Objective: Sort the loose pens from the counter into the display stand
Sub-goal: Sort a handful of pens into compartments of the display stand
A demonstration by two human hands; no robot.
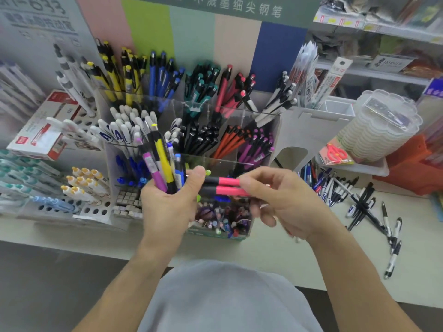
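Observation:
My left hand [167, 202] grips an upright bunch of pens [163, 161]: yellow, magenta, blue and black ones. My right hand [275, 195] pinches two pink-and-black pens [226, 186] that lie sideways, their black ends under my left thumb. Both hands hover in front of the clear acrylic display stand [215, 111], whose compartments hold pens sorted by colour. Loose black, white and blue pens [359, 202] lie scattered on the counter to the right.
A small box of mixed pens and caps [223, 219] sits on the counter under my hands. White racks of pens [84, 188] stand at left, with a red-and-white box [45, 130]. At right stand stacked clear plastic containers [381, 125] and a packet of red scissors [335, 153].

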